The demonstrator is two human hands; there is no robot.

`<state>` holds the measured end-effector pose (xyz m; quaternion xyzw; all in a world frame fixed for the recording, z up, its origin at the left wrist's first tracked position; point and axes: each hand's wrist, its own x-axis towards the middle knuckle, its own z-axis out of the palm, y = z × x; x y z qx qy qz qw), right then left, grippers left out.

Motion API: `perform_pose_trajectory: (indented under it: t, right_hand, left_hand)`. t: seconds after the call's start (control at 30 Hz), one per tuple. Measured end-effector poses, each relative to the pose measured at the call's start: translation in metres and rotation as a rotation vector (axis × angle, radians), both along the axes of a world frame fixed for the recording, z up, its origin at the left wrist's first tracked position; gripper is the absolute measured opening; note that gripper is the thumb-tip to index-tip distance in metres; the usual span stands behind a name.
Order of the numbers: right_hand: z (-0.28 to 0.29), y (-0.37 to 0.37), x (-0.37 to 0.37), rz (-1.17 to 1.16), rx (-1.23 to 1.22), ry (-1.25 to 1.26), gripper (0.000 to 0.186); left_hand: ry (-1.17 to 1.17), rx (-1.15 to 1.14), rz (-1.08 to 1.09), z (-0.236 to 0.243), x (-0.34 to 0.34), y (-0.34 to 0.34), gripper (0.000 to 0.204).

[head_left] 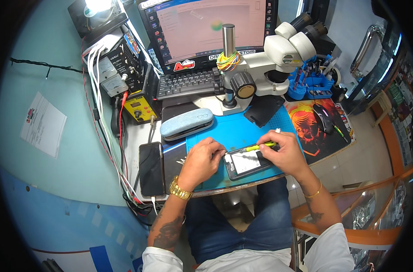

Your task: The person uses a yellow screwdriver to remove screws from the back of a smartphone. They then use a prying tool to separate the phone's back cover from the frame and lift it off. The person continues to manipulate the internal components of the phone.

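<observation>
An opened phone (248, 164) lies on the blue work mat (224, 131) near the desk's front edge, its pale inside facing up. My right hand (285, 153) grips a slim tool with a yellow-green handle (255, 147), held low over the phone's far edge and pointing left. Its tip is too small to make out. At the phone's upper left corner is my left hand (201, 162), with thumb and fingertips pinched together. Whatever sits between those fingers is hidden. A dark back cover or panel (264, 111) rests farther back on the mat.
A microscope (279, 59) stands behind the mat, before a keyboard (188, 85) and monitor (206, 27). At left are a glasses case (187, 123), a cabled phone (151, 168) and a yellow-black power unit (141, 106). A mouse (323, 119) and blue tool holder (317, 86) sit right.
</observation>
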<state>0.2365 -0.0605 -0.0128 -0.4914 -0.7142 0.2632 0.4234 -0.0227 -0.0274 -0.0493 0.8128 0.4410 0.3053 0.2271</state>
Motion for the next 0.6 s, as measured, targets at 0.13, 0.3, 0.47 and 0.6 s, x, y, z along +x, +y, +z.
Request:
perform_pose_trajectory:
  t: [0.13,0.3,0.47,0.6]
  right_hand:
    - [0.014,0.006,-0.014,0.081,0.088,-0.091,0.01]
    - [0.02,0.01,-0.019,0.108,0.097,-0.173,0.013]
    - [0.037,0.01,-0.04,0.1,0.217,-0.441,0.014]
    - [0.051,0.018,-0.068,0.088,0.332,-0.818,0.019]
  left_hand:
    - [-0.015,-0.001,-0.009,-0.002,-0.003,0.001,0.01]
    - [-0.074,-0.047,-0.019,0.002,-0.002,-0.001,0.015]
    - [-0.233,-0.075,0.037,-0.009,-0.007,-0.003,0.021]
    - [-0.379,-0.171,0.066,0.0,-0.006,-0.005,0.022]
